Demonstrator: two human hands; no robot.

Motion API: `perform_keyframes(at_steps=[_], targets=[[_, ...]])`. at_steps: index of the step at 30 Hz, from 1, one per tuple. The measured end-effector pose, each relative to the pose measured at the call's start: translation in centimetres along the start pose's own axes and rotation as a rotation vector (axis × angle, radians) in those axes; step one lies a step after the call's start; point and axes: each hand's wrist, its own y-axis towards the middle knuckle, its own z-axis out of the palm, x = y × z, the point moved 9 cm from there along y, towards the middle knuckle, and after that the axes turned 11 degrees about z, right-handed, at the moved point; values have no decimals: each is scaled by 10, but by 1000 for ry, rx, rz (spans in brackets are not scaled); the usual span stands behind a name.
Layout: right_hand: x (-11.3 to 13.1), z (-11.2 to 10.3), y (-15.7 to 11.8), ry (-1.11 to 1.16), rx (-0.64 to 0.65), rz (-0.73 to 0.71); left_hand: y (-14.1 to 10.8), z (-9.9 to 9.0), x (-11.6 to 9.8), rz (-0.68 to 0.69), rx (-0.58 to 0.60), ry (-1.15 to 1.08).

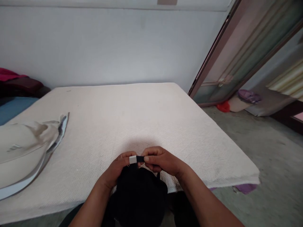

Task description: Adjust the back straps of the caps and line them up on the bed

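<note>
L hand: pinching white tab
R hand: pinching blk strap
Blk cloth: sitting below, 6 o'clock

Black soft-fabric item cut off at btm. L hand: some fingertips hidden behind white rectangular tab; R hand: thumb hides part of black strap. Beige fabric item w/ pale edging cut at L edge, logo too small to read.

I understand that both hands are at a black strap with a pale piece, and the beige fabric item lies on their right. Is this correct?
Only the side is wrong: in the head view, the beige fabric item lies left of the left hand.
</note>
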Motion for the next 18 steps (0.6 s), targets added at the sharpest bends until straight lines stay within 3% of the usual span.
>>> perform_keyframes(at_steps=[8,13,18], targets=[[1,-2,0,-8,-17,-19,1,1,4,-22,-20,-64],[4,-5,-1,-85,-70,-36,2,7,5,9,65,-76],[1,-8,0,-10,-88,-42,2,6,5,23,63,-87]])
